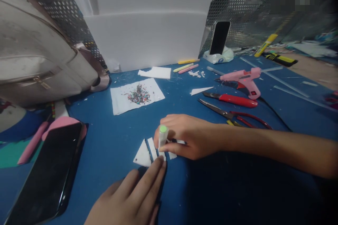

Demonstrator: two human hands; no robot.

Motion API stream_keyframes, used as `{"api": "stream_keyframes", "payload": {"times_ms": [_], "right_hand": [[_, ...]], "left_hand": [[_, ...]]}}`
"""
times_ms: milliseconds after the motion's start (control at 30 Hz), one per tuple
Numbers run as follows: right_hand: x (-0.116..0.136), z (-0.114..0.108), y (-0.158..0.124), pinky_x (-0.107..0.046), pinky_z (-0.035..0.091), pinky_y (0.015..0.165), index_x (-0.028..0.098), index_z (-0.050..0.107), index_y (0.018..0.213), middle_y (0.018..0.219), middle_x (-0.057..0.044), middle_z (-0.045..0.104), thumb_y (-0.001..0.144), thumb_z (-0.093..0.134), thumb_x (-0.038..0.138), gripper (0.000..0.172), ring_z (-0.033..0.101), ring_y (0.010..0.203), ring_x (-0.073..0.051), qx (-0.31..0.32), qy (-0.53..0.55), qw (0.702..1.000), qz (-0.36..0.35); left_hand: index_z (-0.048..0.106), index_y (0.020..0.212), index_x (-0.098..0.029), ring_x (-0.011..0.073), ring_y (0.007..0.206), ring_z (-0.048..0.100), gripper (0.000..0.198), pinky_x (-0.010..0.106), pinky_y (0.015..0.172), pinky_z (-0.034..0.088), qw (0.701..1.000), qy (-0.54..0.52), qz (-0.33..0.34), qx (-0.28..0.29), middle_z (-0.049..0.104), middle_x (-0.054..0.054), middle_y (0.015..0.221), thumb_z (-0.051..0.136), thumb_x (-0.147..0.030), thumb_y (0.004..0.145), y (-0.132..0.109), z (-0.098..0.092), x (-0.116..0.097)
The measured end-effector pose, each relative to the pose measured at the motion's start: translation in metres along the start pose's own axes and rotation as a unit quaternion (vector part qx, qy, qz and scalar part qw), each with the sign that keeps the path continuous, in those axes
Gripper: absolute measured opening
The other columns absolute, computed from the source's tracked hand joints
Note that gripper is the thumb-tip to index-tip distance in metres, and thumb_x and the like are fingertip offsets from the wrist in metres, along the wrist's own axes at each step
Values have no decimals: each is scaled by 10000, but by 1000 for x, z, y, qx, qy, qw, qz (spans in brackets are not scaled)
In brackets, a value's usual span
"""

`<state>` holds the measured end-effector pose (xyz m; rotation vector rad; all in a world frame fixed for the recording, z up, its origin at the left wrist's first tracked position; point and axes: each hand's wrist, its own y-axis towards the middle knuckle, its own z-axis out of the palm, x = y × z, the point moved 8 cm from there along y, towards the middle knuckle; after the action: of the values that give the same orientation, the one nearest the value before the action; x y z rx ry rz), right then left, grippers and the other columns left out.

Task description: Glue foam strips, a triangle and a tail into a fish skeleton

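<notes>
My right hand [185, 137] is closed around a white marker with a light green end [163, 134], held nearly upright over the small white pieces. Below it, the extended fingertips of my left hand [134, 193] touch one narrow white strip [162, 154]. To the left lie another white strip [152, 148] and a white triangular piece [143, 154] with a dark dot near its corner. Part of a further white piece [172, 155] shows under my right hand. The marker's lower tip is hidden.
Glitter [139, 95] lies on white paper [116, 103] behind my hands. A pink glue gun [244, 79], a red-handled cutter [237, 100] and scissors [221, 111] are at the right. A black phone [49, 175] and a bag [39, 49] are at the left.
</notes>
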<state>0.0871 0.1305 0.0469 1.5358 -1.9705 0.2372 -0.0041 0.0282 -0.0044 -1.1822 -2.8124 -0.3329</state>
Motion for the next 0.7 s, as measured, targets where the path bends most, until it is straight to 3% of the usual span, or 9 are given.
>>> {"api": "stream_keyframes", "payload": {"times_ms": [367, 467, 567, 700], "right_hand": [[-1, 1, 0, -327, 435, 848, 136, 628, 916, 916, -86, 686, 975, 500, 210, 159, 558, 850, -177, 5, -7, 1000, 3], [-1, 1, 0, -328, 432, 850, 137, 632, 926, 913, -85, 686, 976, 502, 215, 160, 562, 856, -178, 6, -8, 1000, 4], [-1, 1, 0, -330, 431, 844, 142, 634, 941, 897, -83, 685, 985, 494, 239, 176, 562, 851, -181, 7, -4, 1000, 6], [-1, 1, -1, -327, 426, 843, 141, 638, 938, 892, -84, 683, 985, 497, 254, 186, 560, 849, -182, 8, -7, 1000, 8]], "left_hand": [[454, 1448, -180, 161, 852, 631, 496, 261, 586, 534, 1000, 13, 7, -2, 508, -20, 1484, 385, -182, 957, 1, -1, -1], [416, 1474, -181, 192, 947, 656, 530, 247, 607, 557, 999, 33, -7, 3, 522, 75, 1468, 390, -183, 945, 0, -1, 0], [388, 1490, -200, 233, 1024, 665, 573, 249, 588, 564, 999, 42, -28, 7, 441, 174, 1510, 405, -159, 919, -1, -1, 2], [403, 1480, -186, 224, 963, 684, 576, 249, 557, 570, 999, 45, -15, 15, 449, 183, 1502, 409, -152, 905, -1, 0, 0]]}}
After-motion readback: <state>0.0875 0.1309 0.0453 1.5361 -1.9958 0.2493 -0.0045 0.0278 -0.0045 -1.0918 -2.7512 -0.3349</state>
